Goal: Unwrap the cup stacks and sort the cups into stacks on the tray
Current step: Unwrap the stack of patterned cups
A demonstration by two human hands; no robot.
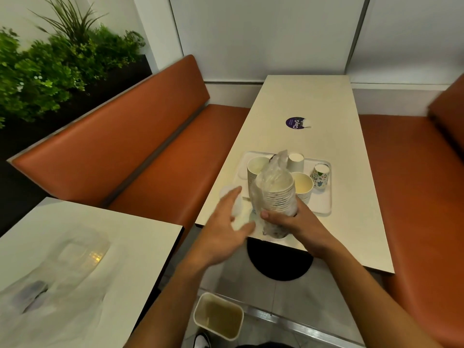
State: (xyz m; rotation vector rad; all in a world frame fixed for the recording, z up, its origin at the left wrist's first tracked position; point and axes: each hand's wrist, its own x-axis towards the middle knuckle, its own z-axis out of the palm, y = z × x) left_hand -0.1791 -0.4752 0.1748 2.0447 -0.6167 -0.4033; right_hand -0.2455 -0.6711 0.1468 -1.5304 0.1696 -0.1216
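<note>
mid-frame | your right hand [288, 222] gripped wrapped cup stack [275, 194] low | left hand [226, 229] spread | looked light, crushable, slick; hold base

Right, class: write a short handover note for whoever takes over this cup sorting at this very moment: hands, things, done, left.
Left hand: open, holding nothing, beside the wrapped stack.
Right hand: grips the wrapped stack near its base, in front of the tray.
Plastic wrap: on the stack, bunched loose above the top.
Done: a white stack, a cream stack, one upside-down white cup and one patterned cup stand on the tray.
Left: strip the wrap, sort these cups onto the tray.
</note>
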